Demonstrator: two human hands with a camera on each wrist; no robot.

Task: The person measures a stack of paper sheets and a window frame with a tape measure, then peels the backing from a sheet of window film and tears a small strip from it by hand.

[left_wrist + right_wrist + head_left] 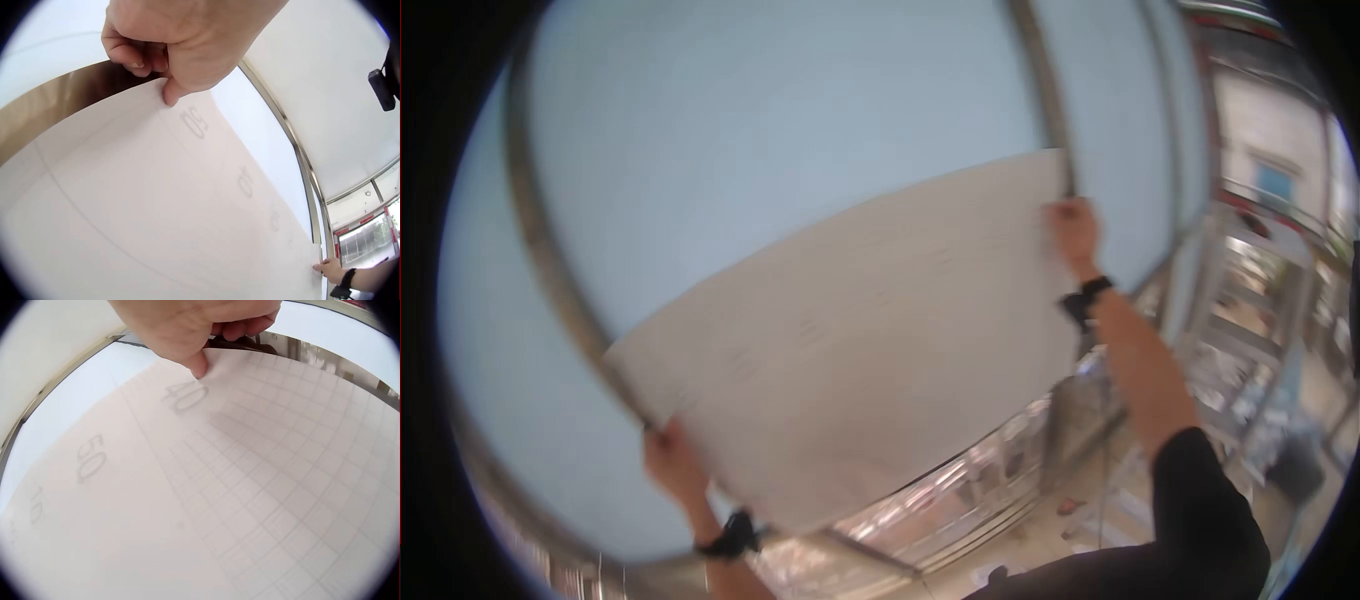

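Note:
A large white sheet [880, 330] spans between both hands against pale blue panels with metal strips. The left hand [675, 465] pinches its left edge beside a strip; in the left wrist view the left hand [181, 44] has its thumb on the sheet [144, 187], near a faint "50", with the other fingers curled behind the edge. The right hand [1077, 235] grips the upper right edge at another strip. In the right wrist view the right hand [200, 328] presses its thumb on the sheet [125, 519], where faint numbers and a grid show.
Metal strips [550, 260] divide the blue panels [800, 100]. At the right stands a ladder-like frame [1250, 330], with a dark bag-like object [1295, 470] near its foot. Scattered items lie on the floor [1040, 550] below. A building wall [1265, 120] shows at the far right.

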